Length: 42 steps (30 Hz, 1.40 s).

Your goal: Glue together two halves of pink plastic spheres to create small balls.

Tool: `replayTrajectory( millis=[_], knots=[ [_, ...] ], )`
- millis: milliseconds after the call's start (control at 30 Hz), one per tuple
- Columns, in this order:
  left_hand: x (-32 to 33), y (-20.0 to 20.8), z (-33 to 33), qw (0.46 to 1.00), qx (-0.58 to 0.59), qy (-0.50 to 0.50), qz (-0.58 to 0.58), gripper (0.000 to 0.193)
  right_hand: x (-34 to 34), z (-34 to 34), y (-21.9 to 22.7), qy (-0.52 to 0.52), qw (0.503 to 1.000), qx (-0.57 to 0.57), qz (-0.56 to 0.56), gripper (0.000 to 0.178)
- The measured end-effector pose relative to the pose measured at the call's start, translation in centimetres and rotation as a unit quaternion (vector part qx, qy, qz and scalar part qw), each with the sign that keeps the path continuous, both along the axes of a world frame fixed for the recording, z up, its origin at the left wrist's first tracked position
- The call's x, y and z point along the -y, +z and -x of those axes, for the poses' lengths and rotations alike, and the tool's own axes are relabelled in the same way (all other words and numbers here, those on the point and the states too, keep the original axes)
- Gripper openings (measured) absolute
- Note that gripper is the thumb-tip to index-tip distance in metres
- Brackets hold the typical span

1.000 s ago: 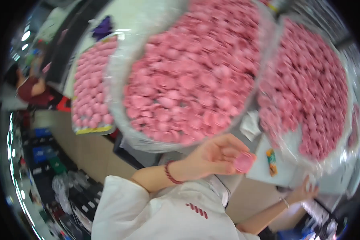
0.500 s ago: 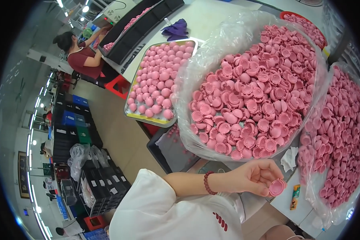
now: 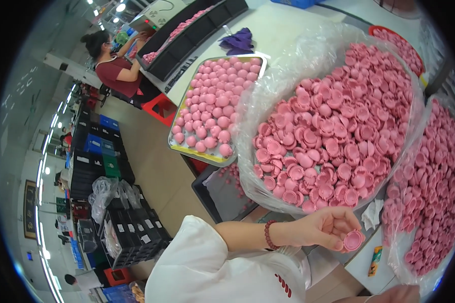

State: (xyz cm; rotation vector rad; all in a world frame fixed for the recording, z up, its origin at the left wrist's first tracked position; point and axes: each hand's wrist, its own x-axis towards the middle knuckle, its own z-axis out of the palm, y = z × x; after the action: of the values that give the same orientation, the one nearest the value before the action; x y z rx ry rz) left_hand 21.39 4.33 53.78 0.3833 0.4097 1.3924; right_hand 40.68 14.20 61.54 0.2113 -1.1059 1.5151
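Observation:
My left hand [image 3: 330, 230], a beaded bracelet at its wrist, is closed on a pink half-shell [image 3: 353, 240], a round cup shape with its hollow side showing. It is held between thumb and fingers below a big clear plastic bag [image 3: 245, 166] full of loose pink half-shells [image 3: 333, 136]. At the bottom edge, part of my right hand [image 3: 400, 294] shows, cut off by the frame. Its fingers cannot be made out. A tray [image 3: 202, 157] of pink balls [image 3: 222, 101] stands beyond, left of the bag.
More pink half-shells fill a second bag [image 3: 435, 202] on the right and a red basin [image 3: 373, 31] behind. A crumpled tissue [image 3: 372, 214] and a small orange-green packet [image 3: 374, 261] lie near my hands. A purple cloth [image 3: 237, 41] rests on the table. Another person [image 3: 117, 68] works far left.
The view has shifted, so the bags and tray appear further right and lower. My left hand still holds the half-shell. My right hand shows more at the bottom edge.

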Motion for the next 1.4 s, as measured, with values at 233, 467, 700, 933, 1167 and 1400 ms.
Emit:
replayTrajectory(
  millis=[233, 467, 700, 933, 1167, 1400],
  knots=[
    [-0.9, -0.2, 1.1, 0.999, -0.023, 0.032, 0.009, 0.041, 1.9, -4.7, -10.5, 0.032, 0.933, 0.085, 0.349, 0.052],
    [0.0, -2.3, 2.4, 0.99, -0.081, 0.113, -0.007, 0.049, 1.9, 2.7, -8.4, 0.069, 0.904, 0.184, 0.38, 0.031],
    [-0.2, -2.1, 1.3, 0.989, -0.1, 0.106, -0.035, 0.047, 2.4, 1.5, -8.8, 0.12, 0.903, 0.162, 0.38, 0.023],
    [-0.1, -2.5, 1.2, 0.989, -0.1, 0.102, -0.049, 0.047, 2.7, 1.6, -8.9, 0.1, 0.912, 0.179, 0.355, 0.021],
    [-0.3, -1.7, 1.1, 0.979, -0.151, 0.135, 0.018, 0.053, 1.5, 1.3, -7.7, -0.154, 0.782, 0.604, 0.007, 0.025],
    [-0.5, -1.9, 1.2, 0.979, -0.156, 0.129, 0.022, 0.052, 1.3, 1.6, -8.5, -0.247, 0.69, 0.665, -0.147, 0.026]
  ],
)
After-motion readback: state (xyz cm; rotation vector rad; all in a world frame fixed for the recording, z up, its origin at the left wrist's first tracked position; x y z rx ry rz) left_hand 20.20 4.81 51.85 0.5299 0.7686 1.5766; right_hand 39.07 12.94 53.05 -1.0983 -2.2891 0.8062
